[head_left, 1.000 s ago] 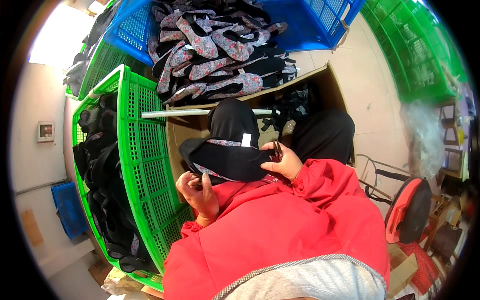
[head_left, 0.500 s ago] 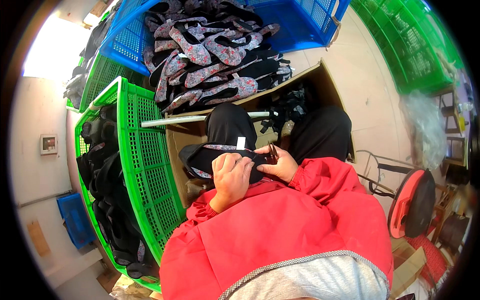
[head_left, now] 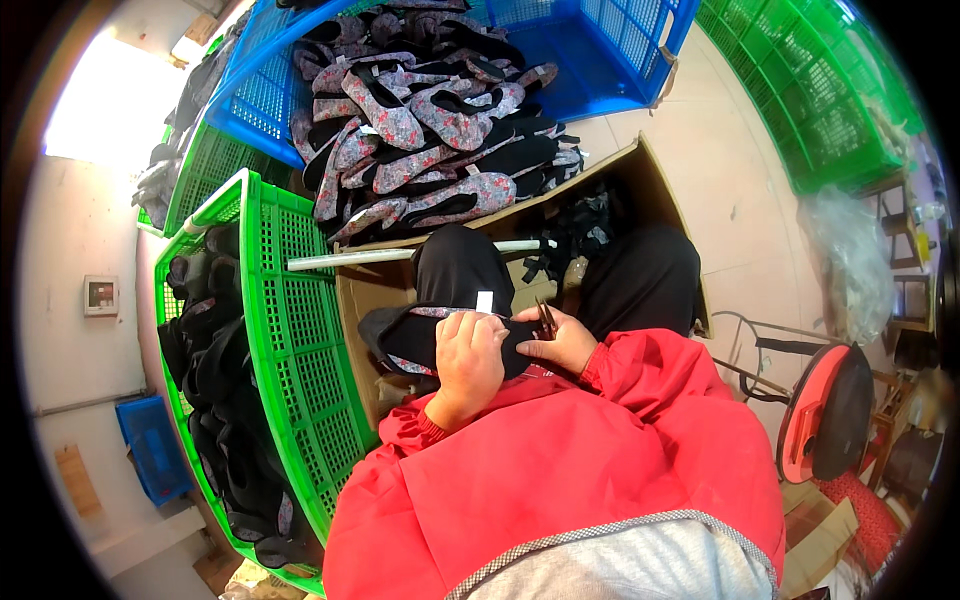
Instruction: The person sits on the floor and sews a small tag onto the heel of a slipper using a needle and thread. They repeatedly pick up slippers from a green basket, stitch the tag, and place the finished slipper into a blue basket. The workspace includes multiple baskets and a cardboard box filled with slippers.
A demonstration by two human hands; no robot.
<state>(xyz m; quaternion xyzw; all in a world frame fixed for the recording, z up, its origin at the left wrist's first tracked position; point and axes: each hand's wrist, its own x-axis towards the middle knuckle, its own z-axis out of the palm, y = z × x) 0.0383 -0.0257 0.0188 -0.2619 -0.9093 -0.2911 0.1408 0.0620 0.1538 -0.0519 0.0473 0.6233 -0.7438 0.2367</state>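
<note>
A black shoe upper with patterned trim [head_left: 405,335] lies across my lap, toe end to the left. My left hand [head_left: 468,355] presses down on its middle, fingers curled over the fabric. My right hand [head_left: 560,340] sits just to the right, holding small scissors [head_left: 546,318] at the upper's edge. A small white tag [head_left: 485,301] shows on the black fabric above my left hand. Red sleeves cover both forearms.
A green crate [head_left: 300,350] of dark shoe uppers stands at my left. A blue crate [head_left: 620,50] heaped with patterned uppers [head_left: 420,130] is ahead. A cardboard box [head_left: 650,170] and a white bar [head_left: 400,255] lie in front of my knees. Green crates [head_left: 820,90] and a red round stool [head_left: 825,410] are at right.
My left hand came up from the lower left and now lies on top of the shoe upper. My right hand has stayed at the upper's right edge with the scissors.
</note>
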